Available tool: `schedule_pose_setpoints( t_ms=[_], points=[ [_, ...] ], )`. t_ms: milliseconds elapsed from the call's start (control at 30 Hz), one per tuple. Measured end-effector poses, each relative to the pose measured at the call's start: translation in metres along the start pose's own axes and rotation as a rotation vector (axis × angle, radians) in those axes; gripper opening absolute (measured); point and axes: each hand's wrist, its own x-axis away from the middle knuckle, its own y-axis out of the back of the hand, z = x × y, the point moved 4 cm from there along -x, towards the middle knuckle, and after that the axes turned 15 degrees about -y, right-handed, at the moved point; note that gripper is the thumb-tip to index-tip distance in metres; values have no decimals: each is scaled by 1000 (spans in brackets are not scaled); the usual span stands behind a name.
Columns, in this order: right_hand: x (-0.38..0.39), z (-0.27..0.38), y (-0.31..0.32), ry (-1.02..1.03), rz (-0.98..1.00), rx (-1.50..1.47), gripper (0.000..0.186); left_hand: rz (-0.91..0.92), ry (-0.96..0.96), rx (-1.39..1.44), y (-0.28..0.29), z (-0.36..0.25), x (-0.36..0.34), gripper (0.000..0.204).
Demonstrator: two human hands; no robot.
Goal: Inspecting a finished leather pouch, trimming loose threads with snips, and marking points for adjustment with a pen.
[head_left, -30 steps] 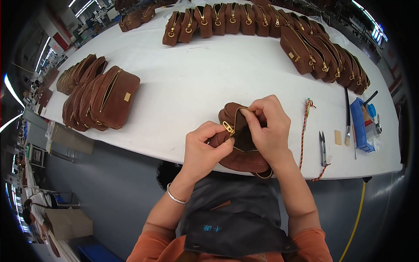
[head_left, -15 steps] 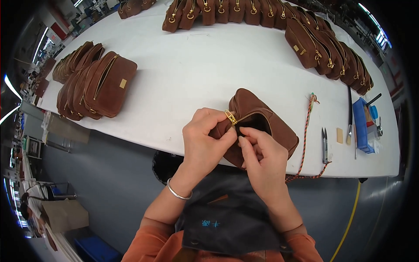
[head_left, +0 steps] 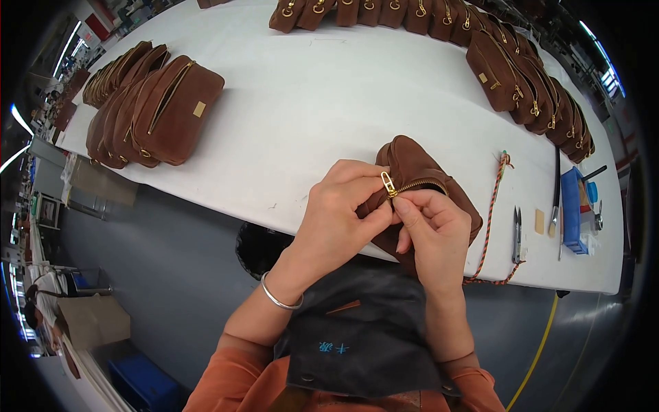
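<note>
Keep the bag steady and work gently at the zip so its teeth don't bend. The right hand (head_left: 438,233) has thumb and finger close together under the gold zip pull (head_left: 388,183), but I can't tell what's between them. The left hand (head_left: 343,206) pinches the brown bag (head_left: 412,154) on the table's (head_left: 322,103) near edge.

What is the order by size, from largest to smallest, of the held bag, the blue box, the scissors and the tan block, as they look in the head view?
Held bag, although hands cover part of it
Blue box
Scissors, narrow but long
Tan block
</note>
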Motion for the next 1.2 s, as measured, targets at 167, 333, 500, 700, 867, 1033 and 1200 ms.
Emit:
schedule_pose_setpoints(
  t_ms=[167,333,500,700,867,1033,1200],
  points=[
    [-1,0,-1,-12,2,-11,10,44,66,42,0,3,2,21],
    [1,1,-2,3,7,15,8,93,-9,-62,0,-1,0,18],
    [6,4,-7,30,-59,111,7,101,-46,-114,-2,-5,-1,19],
    [4,-1,-6,113,-118,204,3,96,-32,-127,-3,-7,-1,21],
    [2,0,-3,132,-156,199,3,81,36,-25,-1,1,1,22],
    [2,3,0,5,-6,54,9,45,164,58,-1,3,5,21],
    [-1,1,6,-97,59,24,15,20,136,43,-5,3,8,23]
  ],
)
